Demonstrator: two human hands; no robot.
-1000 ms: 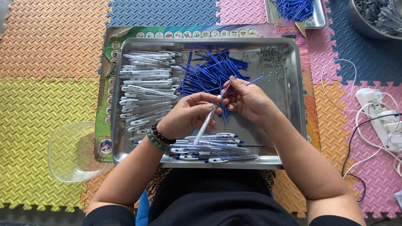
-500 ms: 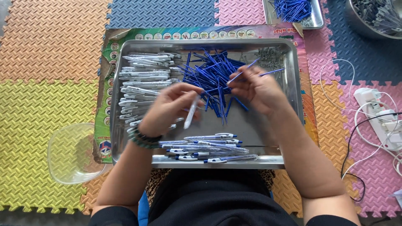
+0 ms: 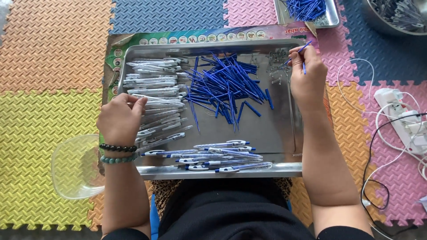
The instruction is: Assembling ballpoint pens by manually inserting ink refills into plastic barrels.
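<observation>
While the left hand (image 3: 120,118) pinches one pen barrel (image 3: 155,103), the right hand (image 3: 307,73) pinches one blue refill (image 3: 299,50).

Deep blue refills (image 3: 224,84) are heaped at twelve o'clock on the silver tray (image 3: 275,133); white-and-blue pens (image 3: 218,155) are lined at six; pastel puzzle-edged mats (image 3: 53,44) are spread beneath.

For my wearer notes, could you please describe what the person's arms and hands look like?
Both hands are bare, without gloves. The left hand has two beaded bracelets at the wrist: a black one and a teal one beside it. The right hand wears nothing. Both forearms are uncovered; dark sleeve edges show at the bottom of the picture.
</observation>
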